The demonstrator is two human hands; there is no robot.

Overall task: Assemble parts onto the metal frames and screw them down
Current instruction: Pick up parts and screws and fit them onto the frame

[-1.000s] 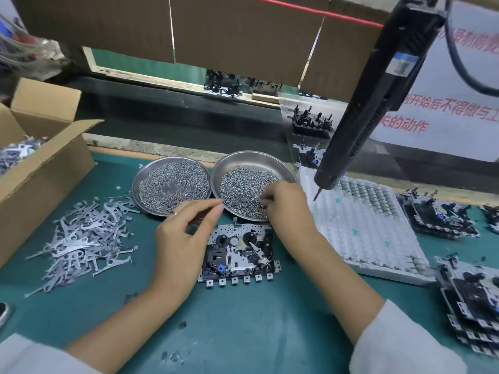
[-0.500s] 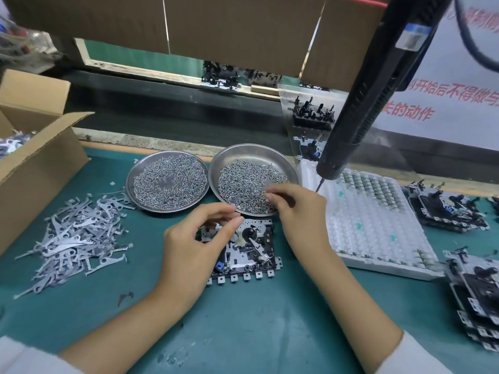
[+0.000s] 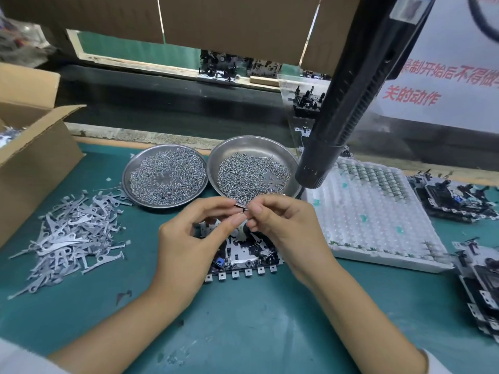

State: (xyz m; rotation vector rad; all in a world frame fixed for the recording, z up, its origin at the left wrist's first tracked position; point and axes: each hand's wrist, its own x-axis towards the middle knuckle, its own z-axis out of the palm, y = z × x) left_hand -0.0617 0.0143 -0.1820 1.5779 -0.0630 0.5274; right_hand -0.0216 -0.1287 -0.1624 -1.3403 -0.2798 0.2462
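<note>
Screwdriver (image 3: 348, 103) overhanging right dish (image 3: 286, 155); hands (image 3: 243, 228) masking frame (image 3: 243, 263)

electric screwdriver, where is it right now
In the head view the electric screwdriver hangs at upper right, unheld, its tip just right of the right screw dish, above the white tray.

obstacle: screwdriver (image 3: 348, 103) overhangs right dish (image 3: 283, 152) | free: bare near mat (image 3: 256, 319)
</note>
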